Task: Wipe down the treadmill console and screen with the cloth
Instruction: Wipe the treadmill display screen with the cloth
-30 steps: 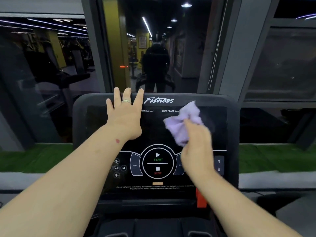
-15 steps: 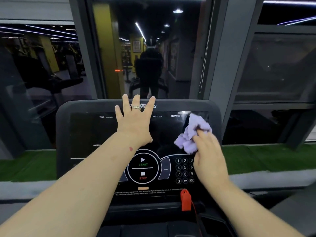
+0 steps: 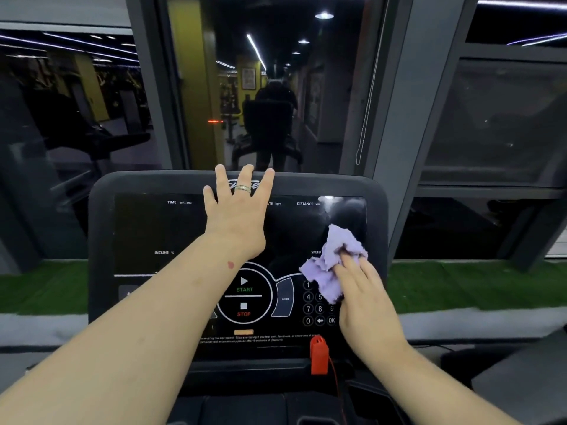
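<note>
The black treadmill console (image 3: 101,240) fills the middle of the view, its dark screen (image 3: 153,228) above a START/STOP dial and a number keypad. My left hand (image 3: 237,216) lies flat on the upper middle of the screen, fingers spread and reaching the top edge, a ring on one finger. My right hand (image 3: 362,299) presses a crumpled lilac cloth (image 3: 329,265) against the right side of the screen, just above the keypad, with straight fingers on the cloth's lower right part.
A red safety key (image 3: 319,354) with a cord sits at the console's bottom edge, right of centre. Behind the console is a dark window (image 3: 270,87) reflecting the gym. A strip of green turf (image 3: 460,286) runs beyond the console on both sides.
My right hand has slid the cloth to the right across the screen and slightly downward toward the keypad. My left hand stays flat on the upper screen. The view has shifted right.
</note>
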Tool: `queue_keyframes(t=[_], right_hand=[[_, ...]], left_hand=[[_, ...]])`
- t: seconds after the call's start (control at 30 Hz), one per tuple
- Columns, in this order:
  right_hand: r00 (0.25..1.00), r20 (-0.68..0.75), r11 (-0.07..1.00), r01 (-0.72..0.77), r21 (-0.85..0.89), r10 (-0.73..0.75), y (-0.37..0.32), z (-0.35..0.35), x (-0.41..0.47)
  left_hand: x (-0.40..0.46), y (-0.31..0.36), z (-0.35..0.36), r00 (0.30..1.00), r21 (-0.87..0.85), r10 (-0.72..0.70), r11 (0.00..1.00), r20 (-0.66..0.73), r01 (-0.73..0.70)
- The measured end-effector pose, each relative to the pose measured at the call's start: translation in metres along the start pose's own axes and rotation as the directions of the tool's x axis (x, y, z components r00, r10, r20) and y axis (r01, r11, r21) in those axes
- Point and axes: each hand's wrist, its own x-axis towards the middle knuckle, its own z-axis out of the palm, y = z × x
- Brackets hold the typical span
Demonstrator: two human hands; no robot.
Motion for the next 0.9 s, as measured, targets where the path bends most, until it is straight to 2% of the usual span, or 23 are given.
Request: queue_keyframes(t=[0.07,0.1,0.13,0.2,0.23,0.27,0.33,0.4,0.43,0.47,0.5,0.53,0.57,0.6,0.67,0.73,0.8,0.83,0.87,0.9], right_hand=[[0.998,-0.014,0.996,0.061,-0.063,-0.062,0.012,-0.004,0.009],[0.998,-0.045,0.996,0.042,-0.078,-0.045,0.017,-0.008,0.019],[0.996,-0.082,0.998,-0.034,-0.06,0.029,0.018,-0.011,0.03],[0.948,-0.143,0.959,-0.276,0.068,0.283,-0.006,-0.008,0.047],[0.928,-0.145,0.938,-0.33,0.109,0.343,-0.029,-0.002,0.05],[0.941,-0.119,0.947,-0.309,0.088,0.318,-0.057,0.008,0.048],[0.999,-0.022,0.999,-0.049,-0.012,0.048,-0.098,0.033,0.029],[0.978,0.027,0.978,0.206,-0.016,-0.206,-0.101,0.039,0.016],[0.967,0.03,0.967,0.253,-0.006,-0.253,-0.09,0.035,0.017],[0.972,0.018,0.973,0.232,-0.012,-0.232,-0.076,0.032,0.017],[0.992,-0.011,0.992,0.127,0.004,-0.127,-0.064,0.029,0.016],[0.997,-0.058,0.997,-0.044,0.058,0.047,-0.058,0.029,0.014],[0.969,-0.091,0.967,-0.217,0.13,0.23,-0.065,0.031,0.011],[0.932,-0.118,0.931,-0.321,0.173,0.343,-0.082,0.039,0.009],[0.934,-0.076,0.923,-0.328,0.204,0.349,-0.139,0.061,0.01],[0.986,0.007,0.96,-0.164,0.228,0.167,-0.178,0.074,0.008],[0.997,0.073,0.98,-0.009,0.197,-0.005,-0.175,0.068,0.015],[0.995,0.1,0.983,0.003,0.183,-0.022,-0.162,0.061,0.019],[0.994,0.106,0.982,-0.057,0.182,0.038,-0.149,0.054,0.021],[0.983,0.059,0.959,-0.181,0.217,0.172,-0.139,0.048,0.025]], left_hand=[[-0.002,-0.002,-0.002,1.0,-0.003,0.007,1.0,0.002,-0.007],[-0.003,-0.005,-0.003,1.0,-0.01,0.017,1.0,0.006,-0.016],[-0.004,-0.009,-0.004,0.999,-0.016,0.031,0.999,0.01,-0.03],[-0.008,-0.022,-0.008,0.998,-0.002,0.069,0.998,0.01,-0.069],[-0.01,-0.03,-0.01,0.996,0.016,0.083,0.996,0.008,-0.083],[-0.012,-0.039,-0.011,0.996,0.031,0.088,0.996,0.011,-0.089],[-0.016,-0.057,-0.013,0.998,0.044,0.061,0.997,0.019,-0.062],[-0.02,-0.076,-0.014,1.0,0.053,0.009,0.999,0.029,-0.01],[-0.022,-0.085,-0.015,0.999,0.058,-0.017,0.998,0.035,0.015],[-0.024,-0.095,-0.015,0.998,0.062,-0.04,0.997,0.039,0.037],[-0.027,-0.105,-0.015,0.998,0.064,-0.057,0.997,0.038,0.054],[-0.029,-0.113,-0.014,0.997,0.063,-0.066,0.996,0.031,0.064],[-0.032,-0.119,-0.014,0.998,0.061,-0.065,0.996,0.025,0.064],[-0.033,-0.122,-0.013,0.998,0.06,-0.056,0.997,0.021,0.054],[-0.032,-0.124,-0.012,0.999,0.065,-0.038,0.997,0.022,0.037],[-0.029,-0.125,-0.012,0.999,0.071,-0.026,0.997,0.023,0.024],[-0.027,-0.13,-0.012,1.0,0.067,-0.009,0.998,0.011,0.009],[-0.026,-0.132,-0.012,1.0,0.062,0.003,0.998,0.007,-0.004],[-0.025,-0.134,-0.011,1.0,0.055,0.014,0.998,0.005,-0.014],[-0.024,-0.136,-0.01,1.0,0.05,0.02,0.999,0.004,-0.02]])
